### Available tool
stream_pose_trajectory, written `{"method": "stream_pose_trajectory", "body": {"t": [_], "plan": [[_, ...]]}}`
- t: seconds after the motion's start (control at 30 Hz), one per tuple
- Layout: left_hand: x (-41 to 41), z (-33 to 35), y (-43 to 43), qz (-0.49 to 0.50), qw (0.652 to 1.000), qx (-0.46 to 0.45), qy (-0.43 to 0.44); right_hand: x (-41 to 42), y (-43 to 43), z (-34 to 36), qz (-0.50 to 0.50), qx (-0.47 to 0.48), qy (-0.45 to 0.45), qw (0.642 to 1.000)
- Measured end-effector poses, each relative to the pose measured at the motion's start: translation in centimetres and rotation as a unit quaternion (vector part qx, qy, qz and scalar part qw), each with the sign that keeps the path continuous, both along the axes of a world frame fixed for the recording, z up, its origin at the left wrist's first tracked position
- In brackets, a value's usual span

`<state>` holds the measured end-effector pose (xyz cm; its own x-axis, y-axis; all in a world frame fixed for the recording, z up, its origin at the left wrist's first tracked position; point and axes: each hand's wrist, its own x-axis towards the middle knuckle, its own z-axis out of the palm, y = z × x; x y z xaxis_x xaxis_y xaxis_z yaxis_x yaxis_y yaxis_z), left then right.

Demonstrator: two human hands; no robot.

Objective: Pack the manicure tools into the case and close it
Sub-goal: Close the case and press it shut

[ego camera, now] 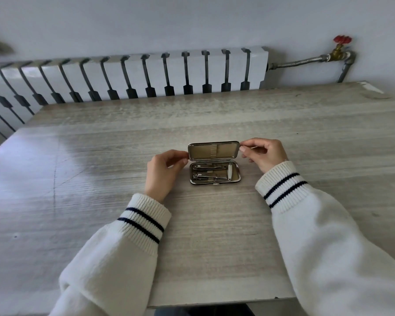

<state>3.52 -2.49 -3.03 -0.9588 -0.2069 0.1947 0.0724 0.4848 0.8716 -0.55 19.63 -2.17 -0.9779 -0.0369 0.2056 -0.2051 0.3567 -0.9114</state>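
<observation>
Sleeves: white knit with two dark stripes at each cuff, reaching in from the near edge of the counter point(214, 236).
Left hand point(163, 171): curled, thumb and fingertips pinching the left edge of the lid point(213, 151).
Right hand point(263, 153): curled likewise, fingertips pinching the lid's upper right corner.
Case point(214, 173): lies flat on the counter between the two hands, base nearest the person, lid hinged up on the far side and standing nearly upright.
Manicure tools point(211, 172): metal pieces lying inside the base; none seen loose on the counter.
Step in hand: packing looks done; the closing is what is starting.
Next move: likely both hands fold the lid down toward the person evenly, then press until it latches; any tool sitting proud could block it.
Counter: pale wood grain, worn.
Beyond the hands: a white radiator point(128, 74) along the wall, with a pipe and red valve point(342, 39) further right.
</observation>
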Motion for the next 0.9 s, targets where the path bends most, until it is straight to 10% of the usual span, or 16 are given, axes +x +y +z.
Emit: {"method": "stream_pose_trajectory", "body": {"t": [0.9], "plan": [[0.6, 0.5, -0.1, -0.026, 0.998, -0.047, -0.020, -0.3, 2.5, 0.2, 0.215, 0.054, -0.098, 0.970]]}}
